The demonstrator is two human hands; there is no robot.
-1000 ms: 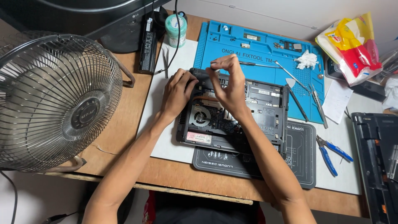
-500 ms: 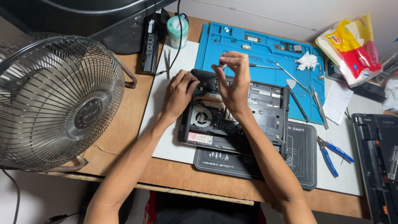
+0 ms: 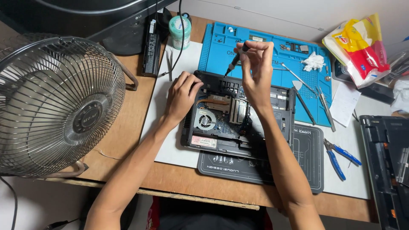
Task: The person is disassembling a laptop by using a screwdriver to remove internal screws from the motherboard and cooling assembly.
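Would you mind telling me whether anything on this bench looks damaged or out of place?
Nothing looks damaged. The black laptop lies opened with its cooling fan exposed, steadied by the left hand; the right hand holds a slim screwdriver.

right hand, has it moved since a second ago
Yes. The right hand with its screwdriver has lifted off the laptop, up toward the blue mat.

One opened black laptop base (image 3: 238,117), one thin black screwdriver (image 3: 236,59), one blue silicone repair mat (image 3: 264,42), one grey wire-caged fan (image 3: 55,106), one pair of blue-handled pliers (image 3: 341,155), two hands.
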